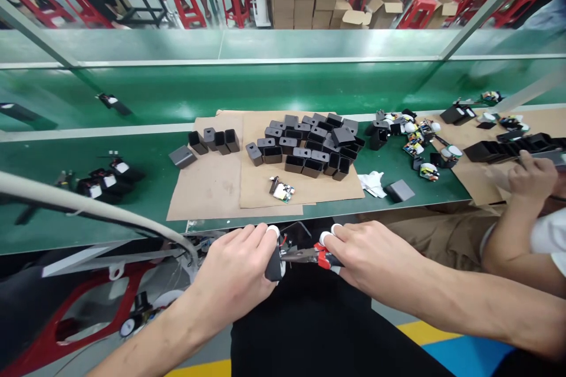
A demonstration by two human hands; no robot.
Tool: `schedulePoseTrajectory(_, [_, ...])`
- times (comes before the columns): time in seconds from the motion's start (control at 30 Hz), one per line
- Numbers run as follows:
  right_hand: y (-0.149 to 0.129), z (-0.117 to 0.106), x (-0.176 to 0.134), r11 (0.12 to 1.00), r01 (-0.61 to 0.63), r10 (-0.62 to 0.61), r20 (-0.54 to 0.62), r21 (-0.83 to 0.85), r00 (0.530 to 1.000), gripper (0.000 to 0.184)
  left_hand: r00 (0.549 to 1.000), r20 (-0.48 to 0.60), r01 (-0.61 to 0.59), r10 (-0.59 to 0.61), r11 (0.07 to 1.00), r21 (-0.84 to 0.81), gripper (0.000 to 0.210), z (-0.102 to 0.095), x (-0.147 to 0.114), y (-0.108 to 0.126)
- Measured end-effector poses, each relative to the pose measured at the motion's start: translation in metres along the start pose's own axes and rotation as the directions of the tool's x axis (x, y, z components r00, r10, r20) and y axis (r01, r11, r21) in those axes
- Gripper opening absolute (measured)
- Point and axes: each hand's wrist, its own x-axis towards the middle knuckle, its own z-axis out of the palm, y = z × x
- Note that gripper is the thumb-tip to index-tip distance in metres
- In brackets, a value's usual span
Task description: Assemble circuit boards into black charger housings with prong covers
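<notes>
Below the table's front edge, my left hand (pixel 242 262) is closed around a black plastic housing (pixel 274 265), its far end showing past my fingers. My right hand (pixel 360 247) grips red-handled pliers (pixel 305 255), whose metal jaws reach the housing's open side. A short red wire shows there; whether the jaws clamp on anything is too small to tell. White covers sit on some of my fingertips. On the cardboard (pixel 212 182) ahead lies a loose circuit board (pixel 282 189), with many black housings (pixel 309 144) grouped behind it.
A white tissue (pixel 372 184) and a black box (pixel 399 191) lie right of the cardboard. Loose circuit boards (pixel 415 144) are heaped farther right. A co-worker's hand (pixel 530 174) is at the far right. Wired housings (pixel 108 182) sit left. A pale hose (pixel 88 206) crosses the left side.
</notes>
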Motion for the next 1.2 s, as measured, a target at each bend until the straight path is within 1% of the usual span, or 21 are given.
schedulePoseTrajectory(0.17, [0.002, -0.001, 0.003, 1.000, -0.022, 0.022, 0.022, 0.001, 1.000, 0.021, 0.999, 0.041, 0.018, -0.018, 1.000, 0.005, 0.021, 0.004, 0.002, -0.002])
schedulePoseTrajectory(0.27, [0.003, -0.004, 0.007, 0.999, -0.035, 0.034, 0.024, 0.010, 0.999, 0.022, 0.991, 0.107, 0.082, -0.082, 0.997, 0.006, 0.021, 0.009, 0.006, -0.003])
schedulePoseTrajectory(0.37, [0.004, -0.005, 0.015, 0.994, -0.102, 0.101, 0.030, 0.029, 0.994, 0.024, 0.974, 0.178, 0.141, -0.141, 0.990, 0.013, 0.025, 0.015, 0.012, -0.003])
schedulePoseTrajectory(0.43, [0.005, -0.005, 0.019, 0.991, -0.128, 0.127, 0.029, 0.034, 0.991, 0.022, 0.977, 0.152, 0.148, -0.152, 0.988, 0.035, 0.024, 0.018, 0.014, -0.004])
schedulePoseTrajectory(0.53, [0.008, -0.003, 0.024, 0.995, -0.098, 0.098, 0.013, 0.032, 0.995, 0.014, 0.990, 0.056, 0.127, -0.132, 0.988, 0.085, 0.024, 0.022, 0.015, -0.007])
schedulePoseTrajectory(0.67, [0.009, 0.001, 0.025, 1.000, -0.025, 0.027, -0.109, 0.015, 0.994, 0.017, 0.991, 0.028, 0.128, -0.131, 0.987, 0.096, 0.023, 0.025, 0.010, -0.013])
schedulePoseTrajectory(0.73, [0.008, 0.006, 0.024, 1.000, -0.017, 0.019, -0.137, 0.019, 0.990, 0.020, 0.992, 0.022, 0.121, -0.124, 0.989, 0.085, 0.023, 0.027, 0.008, -0.014])
schedulePoseTrajectory(0.8, [0.007, 0.010, 0.023, 0.997, -0.041, 0.046, -0.091, 0.062, 0.995, 0.021, 0.992, 0.030, 0.116, -0.119, 0.990, 0.086, 0.022, 0.029, 0.006, -0.014])
schedulePoseTrajectory(0.87, [0.006, 0.012, 0.022, 0.990, -0.098, 0.101, -0.020, 0.105, 0.995, 0.023, 0.990, 0.058, 0.121, -0.127, 0.988, 0.096, 0.021, 0.031, 0.005, -0.013])
schedulePoseTrajectory(0.97, [0.011, 0.010, 0.020, 0.973, -0.194, 0.187, 0.067, 0.129, 0.980, 0.024, 0.986, 0.059, 0.149, -0.155, 0.984, 0.103, 0.022, 0.031, 0.004, -0.013])
schedulePoseTrajectory(1.03, [0.017, 0.007, 0.015, 0.962, -0.232, 0.221, 0.085, 0.145, 0.972, 0.023, 0.980, 0.022, 0.196, -0.198, 0.978, 0.068, 0.016, 0.027, 0.005, -0.013])
schedulePoseTrajectory(1.07, [0.022, 0.006, 0.011, 0.958, -0.238, 0.228, 0.077, 0.159, 0.971, 0.022, 0.973, -0.001, 0.232, -0.232, 0.973, 0.024, 0.013, 0.024, 0.005, -0.013])
schedulePoseTrajectory(1.13, [0.031, 0.009, 0.002, 0.947, -0.242, 0.244, 0.018, 0.210, 0.970, 0.023, 0.949, -0.037, 0.307, -0.313, 0.944, -0.119, 0.019, 0.017, 0.004, -0.011])
schedulePoseTrajectory(1.2, [0.042, 0.020, -0.006, 0.921, -0.246, 0.276, -0.061, 0.302, 0.959, 0.024, 0.924, -0.064, 0.344, -0.377, 0.893, -0.291, 0.027, 0.009, 0.003, -0.007])
